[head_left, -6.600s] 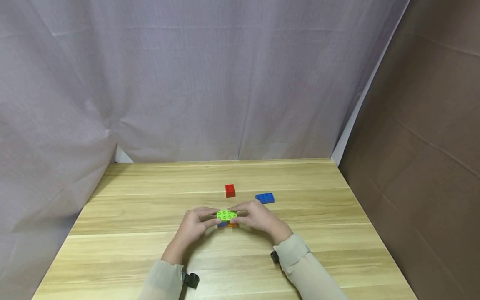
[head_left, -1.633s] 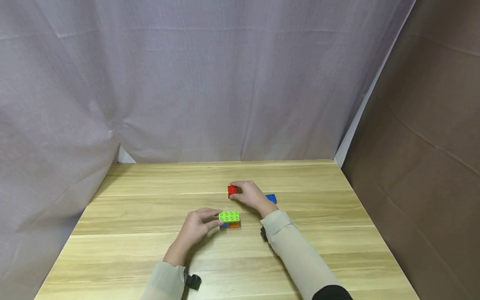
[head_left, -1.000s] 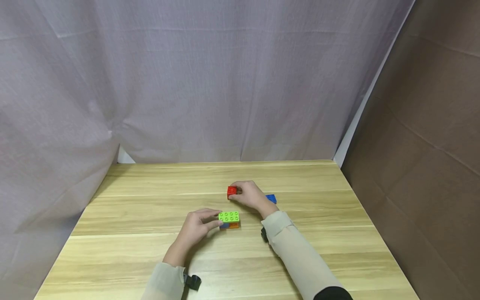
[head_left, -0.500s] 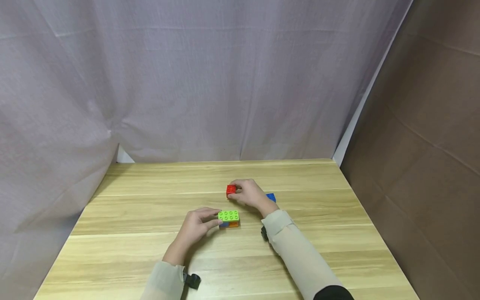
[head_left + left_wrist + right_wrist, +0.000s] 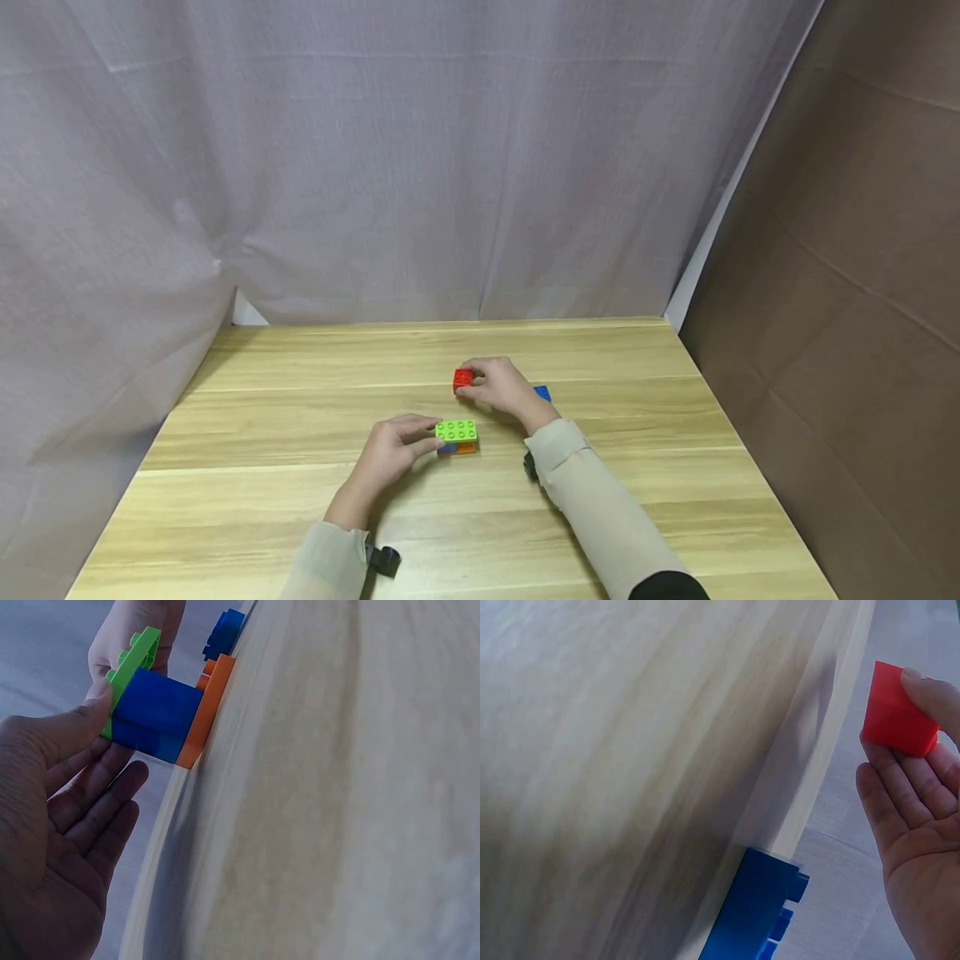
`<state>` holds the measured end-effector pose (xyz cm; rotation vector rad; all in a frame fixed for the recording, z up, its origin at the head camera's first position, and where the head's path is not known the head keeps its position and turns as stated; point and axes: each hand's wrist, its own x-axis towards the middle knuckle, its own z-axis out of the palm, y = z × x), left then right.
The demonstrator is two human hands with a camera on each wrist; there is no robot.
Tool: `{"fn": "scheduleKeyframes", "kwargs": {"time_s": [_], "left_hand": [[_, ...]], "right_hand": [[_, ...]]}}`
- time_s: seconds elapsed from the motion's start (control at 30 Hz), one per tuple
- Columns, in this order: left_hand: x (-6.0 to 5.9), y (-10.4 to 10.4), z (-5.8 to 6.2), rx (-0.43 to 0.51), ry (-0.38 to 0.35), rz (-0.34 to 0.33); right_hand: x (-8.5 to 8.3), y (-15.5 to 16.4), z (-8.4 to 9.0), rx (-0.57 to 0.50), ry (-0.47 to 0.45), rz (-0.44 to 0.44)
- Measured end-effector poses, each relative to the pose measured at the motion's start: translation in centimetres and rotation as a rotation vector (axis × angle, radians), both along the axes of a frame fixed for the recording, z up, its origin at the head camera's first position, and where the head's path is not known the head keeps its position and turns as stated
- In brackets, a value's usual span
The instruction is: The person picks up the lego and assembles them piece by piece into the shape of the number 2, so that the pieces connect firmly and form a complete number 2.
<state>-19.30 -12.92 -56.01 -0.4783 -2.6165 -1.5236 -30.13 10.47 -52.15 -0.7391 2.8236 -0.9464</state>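
Observation:
My left hand pinches one end of a lime-green toy building brick between thumb and fingers. That green brick tops a small stack: in the left wrist view a blue brick sits under it, and an orange brick forms the base on the table. Farther back, my right hand pinches a red brick by its right side. The right wrist view shows the red brick held apart from the tabletop, thumb on one face and fingers on the other.
A loose blue brick lies right of my right hand, partly hidden by the wrist; its studs show in the right wrist view. The wooden table is bordered by a grey curtain behind and a brown one at the right.
Since the oldest frame, my right hand has left the green brick, reached back and taken hold of the red brick. Over the last second both hands have stayed nearly still.

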Motion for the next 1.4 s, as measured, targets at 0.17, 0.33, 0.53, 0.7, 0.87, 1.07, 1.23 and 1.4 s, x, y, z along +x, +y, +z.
{"fn": "scheduleKeyframes", "kwargs": {"time_s": [0.17,0.33,0.53,0.7,0.87,1.07,1.23,1.4], "left_hand": [[0.0,0.0,0.0,-0.006,-0.003,-0.003],[0.1,0.0,0.0,-0.007,0.008,-0.006],[0.2,0.0,0.1,-0.006,-0.013,0.002],[0.1,0.0,0.0,-0.006,-0.004,0.000],[0.1,0.0,-0.1,-0.006,0.024,-0.011],[0.1,0.0,-0.1,-0.010,0.019,-0.011],[0.0,0.0,0.0,-0.014,-0.005,0.002],[0.1,0.0,0.1,-0.019,-0.020,0.008]], "right_hand": [[0.1,0.0,0.1,-0.007,0.012,0.006],[0.2,0.0,0.2,-0.010,0.017,0.002],[0.5,0.2,0.3,-0.004,0.013,-0.002],[0.6,0.4,0.5,-0.022,0.023,0.008],[0.9,0.7,0.6,-0.044,0.041,0.015],[1.6,1.2,1.0,-0.087,0.048,0.037],[2.3,1.6,1.3,-0.096,0.086,0.047],[2.7,2.0,1.4,-0.105,0.103,0.042]]}}
